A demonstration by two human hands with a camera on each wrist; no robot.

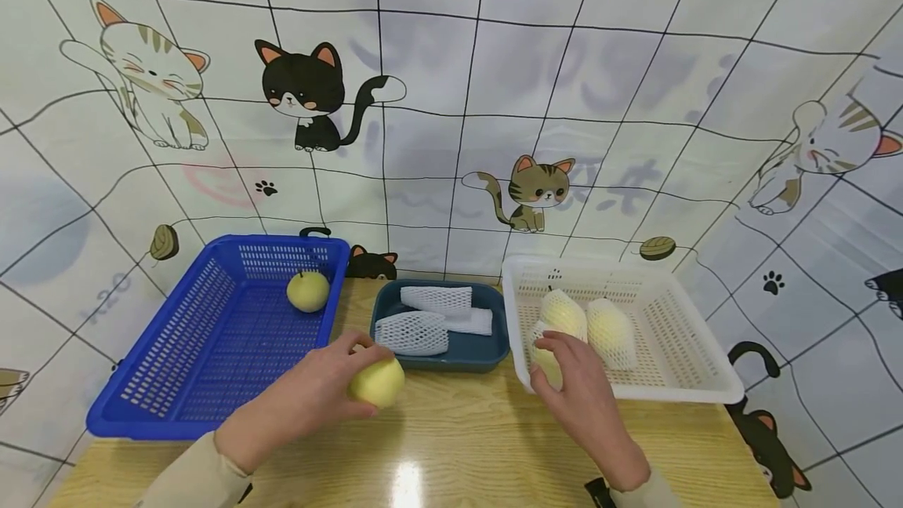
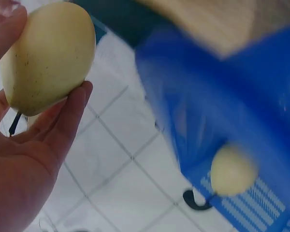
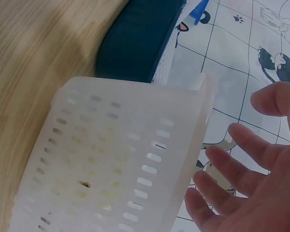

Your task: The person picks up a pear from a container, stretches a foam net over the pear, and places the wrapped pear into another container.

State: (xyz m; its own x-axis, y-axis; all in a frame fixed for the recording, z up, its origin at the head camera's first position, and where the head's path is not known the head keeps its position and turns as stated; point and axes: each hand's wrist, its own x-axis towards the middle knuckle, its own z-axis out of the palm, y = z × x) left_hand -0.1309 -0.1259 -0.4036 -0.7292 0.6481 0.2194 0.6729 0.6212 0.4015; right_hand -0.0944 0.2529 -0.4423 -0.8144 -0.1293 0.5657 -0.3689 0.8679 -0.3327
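My left hand (image 1: 310,390) grips a bare yellow pear (image 1: 381,382) above the table, in front of the dark teal tray (image 1: 440,363). Its dark stem shows in the left wrist view, where fingers and thumb curl round the pear (image 2: 50,58). Over the near left side of the white basket (image 1: 677,394) hovers my right hand (image 1: 582,390), fingers parted. The right wrist view shows that hand (image 3: 261,169) holding nothing beside the basket's rim. Below it lie pears in foam nets (image 1: 611,335), one partly hidden by the fingers. White foam net sleeves (image 1: 412,334) lie in the tray.
On the left stands a blue basket (image 1: 212,429) with a single bare pear (image 1: 308,292) near its back right corner. The wooden table (image 1: 458,445) runs along the front. A cat-patterned cloth (image 1: 437,139) rises behind the containers and at both sides.
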